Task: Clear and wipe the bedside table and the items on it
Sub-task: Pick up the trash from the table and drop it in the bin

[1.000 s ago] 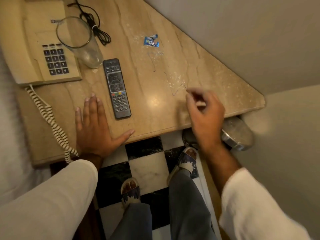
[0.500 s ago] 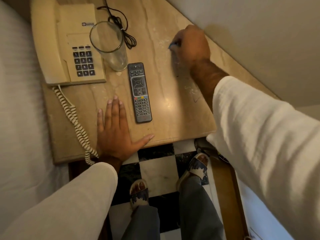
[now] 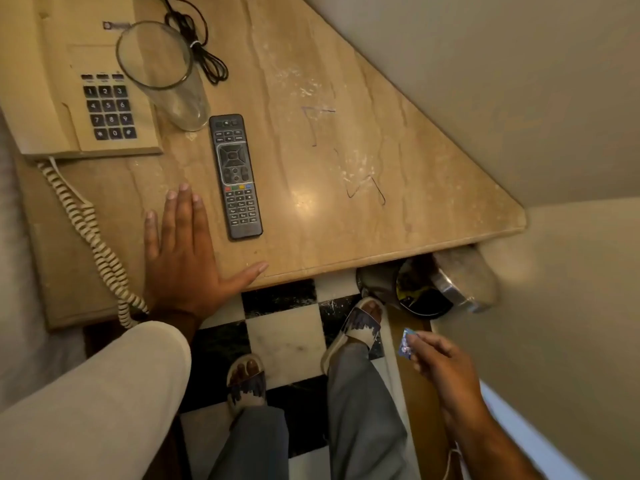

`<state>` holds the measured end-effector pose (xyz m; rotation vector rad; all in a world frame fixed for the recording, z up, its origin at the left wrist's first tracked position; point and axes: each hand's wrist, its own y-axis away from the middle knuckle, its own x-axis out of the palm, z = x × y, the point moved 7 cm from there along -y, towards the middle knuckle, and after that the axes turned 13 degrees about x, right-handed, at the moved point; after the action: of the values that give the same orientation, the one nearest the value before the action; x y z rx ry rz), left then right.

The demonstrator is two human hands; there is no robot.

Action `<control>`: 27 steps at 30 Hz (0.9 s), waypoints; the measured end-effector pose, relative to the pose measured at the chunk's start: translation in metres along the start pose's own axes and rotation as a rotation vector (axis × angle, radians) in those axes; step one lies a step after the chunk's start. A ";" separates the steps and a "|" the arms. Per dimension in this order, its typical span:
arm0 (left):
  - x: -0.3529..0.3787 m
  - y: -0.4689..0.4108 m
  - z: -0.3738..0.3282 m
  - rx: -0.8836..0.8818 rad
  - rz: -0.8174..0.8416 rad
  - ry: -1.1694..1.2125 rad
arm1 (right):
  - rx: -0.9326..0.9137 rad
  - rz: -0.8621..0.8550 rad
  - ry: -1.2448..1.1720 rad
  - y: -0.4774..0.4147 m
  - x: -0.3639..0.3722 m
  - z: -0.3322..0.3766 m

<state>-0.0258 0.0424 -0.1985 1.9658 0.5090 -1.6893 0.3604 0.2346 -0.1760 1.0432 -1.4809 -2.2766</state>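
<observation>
The marble bedside table (image 3: 346,81) carries a beige telephone (image 3: 59,81), an empty glass (image 3: 169,77), a black remote (image 3: 237,176) and a coiled black cable (image 3: 204,50). Pen marks and white specks (image 3: 349,168) show on its right half. My left hand (image 3: 187,265) lies flat on the table's front edge, fingers spread, just left of the remote. My right hand (image 3: 440,368) is off the table, low at the right, pinching a small blue wrapper (image 3: 405,344) above the floor near the bin.
A metal pedal bin (image 3: 426,292) with its lid up stands under the table's right corner. The phone's coiled cord (image 3: 90,237) hangs over the front left edge. My sandalled feet (image 3: 360,327) stand on a black-and-white tiled floor (image 3: 284,337). Walls close in at the right.
My right hand took the blue wrapper from the back of the table and carried it down to the right, near the bin. The left hand stayed flat on the table.
</observation>
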 end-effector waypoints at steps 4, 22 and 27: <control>0.000 0.001 -0.001 0.000 -0.026 -0.006 | 0.258 -0.070 -0.416 -0.067 -0.019 -0.037; 0.000 0.000 -0.003 0.001 -0.011 -0.020 | -0.453 -0.001 0.316 0.016 0.060 0.028; -0.002 0.001 -0.003 0.015 -0.008 0.001 | -1.151 -0.049 0.492 0.084 0.119 0.114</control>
<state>-0.0233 0.0433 -0.1956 1.9775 0.5071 -1.7017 0.1836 0.2113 -0.1278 1.0619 0.1123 -2.0966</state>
